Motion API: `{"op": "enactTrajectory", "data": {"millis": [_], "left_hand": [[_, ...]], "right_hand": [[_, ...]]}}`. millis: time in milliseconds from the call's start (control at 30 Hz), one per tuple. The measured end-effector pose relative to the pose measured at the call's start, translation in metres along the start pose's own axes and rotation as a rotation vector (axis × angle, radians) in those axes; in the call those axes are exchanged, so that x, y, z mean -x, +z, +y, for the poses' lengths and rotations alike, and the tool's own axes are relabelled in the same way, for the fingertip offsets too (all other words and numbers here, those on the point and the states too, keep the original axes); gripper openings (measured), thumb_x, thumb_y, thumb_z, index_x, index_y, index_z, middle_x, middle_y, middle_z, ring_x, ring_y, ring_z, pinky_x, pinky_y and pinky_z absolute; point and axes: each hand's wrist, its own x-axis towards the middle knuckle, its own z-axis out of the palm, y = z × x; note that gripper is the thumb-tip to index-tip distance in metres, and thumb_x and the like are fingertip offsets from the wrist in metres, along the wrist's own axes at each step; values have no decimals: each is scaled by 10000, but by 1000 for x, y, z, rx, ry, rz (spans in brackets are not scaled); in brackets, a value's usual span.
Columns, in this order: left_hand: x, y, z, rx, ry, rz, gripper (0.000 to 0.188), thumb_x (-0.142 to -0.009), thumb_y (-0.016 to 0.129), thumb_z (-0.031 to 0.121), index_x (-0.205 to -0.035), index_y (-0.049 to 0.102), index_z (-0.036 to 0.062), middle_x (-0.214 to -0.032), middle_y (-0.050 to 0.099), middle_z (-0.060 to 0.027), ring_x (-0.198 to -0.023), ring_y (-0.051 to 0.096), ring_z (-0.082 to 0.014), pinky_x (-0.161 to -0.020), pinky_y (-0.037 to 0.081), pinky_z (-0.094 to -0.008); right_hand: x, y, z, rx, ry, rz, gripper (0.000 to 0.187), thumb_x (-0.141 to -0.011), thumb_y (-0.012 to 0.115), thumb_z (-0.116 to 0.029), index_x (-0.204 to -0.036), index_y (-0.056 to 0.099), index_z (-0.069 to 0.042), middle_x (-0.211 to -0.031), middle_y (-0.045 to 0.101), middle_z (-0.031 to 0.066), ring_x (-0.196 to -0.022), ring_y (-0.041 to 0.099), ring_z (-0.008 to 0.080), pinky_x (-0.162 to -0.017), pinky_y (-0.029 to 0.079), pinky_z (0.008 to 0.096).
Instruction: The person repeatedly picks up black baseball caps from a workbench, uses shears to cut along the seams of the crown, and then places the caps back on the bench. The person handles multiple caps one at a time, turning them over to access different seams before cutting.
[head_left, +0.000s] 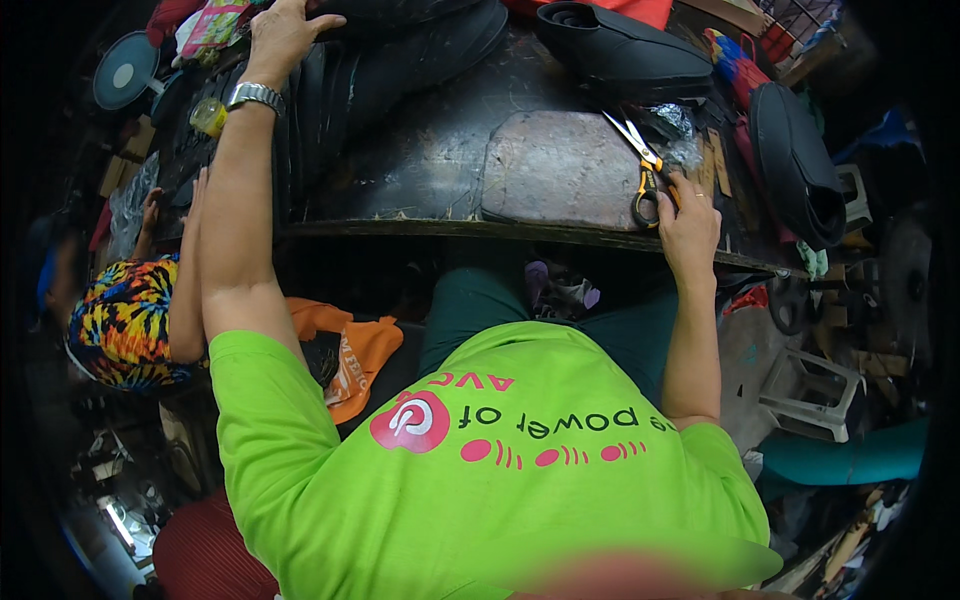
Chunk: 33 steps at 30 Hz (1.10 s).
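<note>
My right hand (690, 222) is closed on the handle loops of a pair of scissors (648, 162) with yellow-and-black grips. Their blades are slightly apart and point to the far left, over a worn flat cutting board (550, 165) at the table's near edge. My left hand (283, 40) reaches to the far left, beside dark curved sheets (410, 60) piled there. Its thumb stretches out to the right, and the other fingers are partly cut off by the upper edge of the picture.
Black rolled pieces (625, 55) lie at the back right, and another (798, 160) stands at the table's right end. A yellow-lidded jar (208, 117) is left of my forearm. Another person (125, 320) in a multicoloured shirt sits at left. A plastic stool (812, 392) stands on the right.
</note>
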Motion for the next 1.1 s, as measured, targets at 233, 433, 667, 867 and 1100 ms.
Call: {"op": "enactTrajectory", "data": {"millis": [233,433,667,867,1100], "left_hand": [[-10,-77,19,254,71,-62,303,-695,829,89,-940,670,8,-842,626,-40,-797,587,-143,-721,487,-287],[128,-101,112,141,170,91,297,-716,857,111,-991,748,93,-1004,740,-48,-852,675,-194,-763,538,-301],[229,-7,167,367,333,-517,297,-761,809,217,-992,688,74,-869,678,-68,-778,635,-256,-737,489,-361],[230,0,154,522,230,-249,247,-776,818,204,-950,705,70,-852,659,-79,-824,645,-256,-757,509,-361],[203,48,114,868,-304,-362,498,-869,766,297,-1267,642,26,-1171,649,-138,-1082,629,-225,-928,496,-323]], "right_hand": [[-2,-14,-11,32,36,-127,478,-855,718,-309,-1260,589,-91,-1108,670,144,-1036,632,339,-841,453,446],[-3,-9,-9,17,68,-114,512,-832,746,-307,-1266,568,-101,-1092,676,150,-1032,640,363,-857,472,471],[-12,-14,-9,18,142,-198,538,-822,769,-321,-1242,559,-57,-1093,683,208,-1032,647,406,-863,499,479],[-14,-21,-15,-2,200,-220,502,-793,788,-354,-1117,606,-16,-1042,695,222,-1010,655,410,-852,501,485],[-18,-26,-14,72,203,-300,486,-806,750,-408,-1051,657,1,-1001,711,229,-984,668,405,-852,507,484]]}}
